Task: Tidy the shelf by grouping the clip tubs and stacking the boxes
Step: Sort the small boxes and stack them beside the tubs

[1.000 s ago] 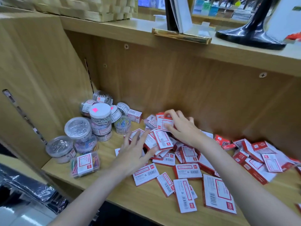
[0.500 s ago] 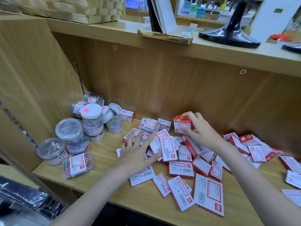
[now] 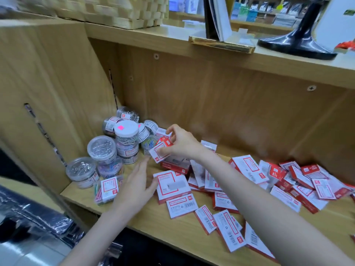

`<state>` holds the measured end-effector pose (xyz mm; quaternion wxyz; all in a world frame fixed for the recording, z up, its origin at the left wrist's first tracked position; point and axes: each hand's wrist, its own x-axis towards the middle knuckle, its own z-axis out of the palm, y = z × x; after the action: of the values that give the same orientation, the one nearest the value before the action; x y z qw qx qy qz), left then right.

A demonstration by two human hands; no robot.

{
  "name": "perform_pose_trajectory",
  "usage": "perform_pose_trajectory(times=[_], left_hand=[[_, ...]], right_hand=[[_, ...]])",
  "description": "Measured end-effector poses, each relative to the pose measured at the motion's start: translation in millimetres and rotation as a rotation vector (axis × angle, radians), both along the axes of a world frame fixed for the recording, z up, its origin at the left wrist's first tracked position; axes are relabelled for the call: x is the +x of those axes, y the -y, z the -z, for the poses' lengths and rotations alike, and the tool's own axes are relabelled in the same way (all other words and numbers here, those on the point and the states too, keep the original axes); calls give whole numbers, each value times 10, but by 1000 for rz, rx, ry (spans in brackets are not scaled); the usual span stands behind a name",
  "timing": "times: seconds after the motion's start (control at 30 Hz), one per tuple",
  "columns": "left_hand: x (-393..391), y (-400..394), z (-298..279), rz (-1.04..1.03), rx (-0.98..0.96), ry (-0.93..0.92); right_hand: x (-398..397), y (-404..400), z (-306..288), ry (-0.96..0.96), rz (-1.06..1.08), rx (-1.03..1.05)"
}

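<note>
Several clear round clip tubs [image 3: 102, 147] cluster at the shelf's back left corner, some stacked; the tallest has a white lid [image 3: 125, 128] with a pink sticker. Red-and-white small boxes [image 3: 247, 167] lie scattered over the middle and right of the wooden shelf [image 3: 153, 225]. My right hand [image 3: 181, 143] pinches one small red-and-white box [image 3: 158, 151] in the air, just right of the tubs. My left hand [image 3: 137, 186] hovers flat with straight fingers, its thumb touching a larger white box [image 3: 172, 184].
A flat clear box of coloured clips [image 3: 108, 189] lies in front of the tubs. The shelf's wooden side wall [image 3: 48, 93] rises at left, the back panel [image 3: 230, 104] behind. Above, a woven basket [image 3: 119, 12] and a black stand [image 3: 299, 43] sit on the counter.
My right hand has carried a small box from the middle of the pile leftward and up toward the tubs. My left hand has shifted slightly left. The camera view has swung.
</note>
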<state>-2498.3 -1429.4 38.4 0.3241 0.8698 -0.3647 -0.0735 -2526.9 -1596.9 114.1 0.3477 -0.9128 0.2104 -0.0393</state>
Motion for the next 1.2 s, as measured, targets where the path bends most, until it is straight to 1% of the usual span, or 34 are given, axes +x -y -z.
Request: perform_pose_trajectory(times=[0.1,0.2,0.23,0.3,0.33,0.4,0.43,0.5,0.57,0.63,0.77,0.8,0.9,1.0,1.1,1.2], left_hand=[[44,-135,65,-39,-51,-44],[81,-154,74,-21,-96,-9],[87,-141,61,-10,-102,26],[101,-109,34,14,-105,92],[108,-96,23,22,-97,118],[133,-79,30,38,-63,159],[152,-72,41,47,-47,180],[195,-60,48,56,-36,220],[242,-52,43,51,-30,254],[270,-61,22,40,-6,286],[288,-79,11,23,-42,329],[289,-84,23,24,-56,341],[269,-115,18,53,-124,413],[210,-179,17,131,-205,430],[155,-238,99,199,-169,408],[154,-291,147,232,-160,401]], right_hand=[[122,-142,172,-36,-80,-22],[98,-199,210,-48,-180,-196],[61,-161,179,-47,-184,-220],[-34,15,92,-35,-107,-234],[-85,147,57,-46,-38,-276],[-208,416,42,-166,68,-436],[-258,500,63,-245,83,-478],[-289,581,123,-337,65,-468],[-268,584,112,-348,41,-458],[-249,566,61,-343,22,-387],[-151,483,129,-239,23,-268],[-122,469,153,-230,21,-245],[-115,487,151,-286,8,-165],[-135,564,144,-234,61,-83],[-108,509,173,-164,33,-57],[-192,462,87,-101,44,-81]])
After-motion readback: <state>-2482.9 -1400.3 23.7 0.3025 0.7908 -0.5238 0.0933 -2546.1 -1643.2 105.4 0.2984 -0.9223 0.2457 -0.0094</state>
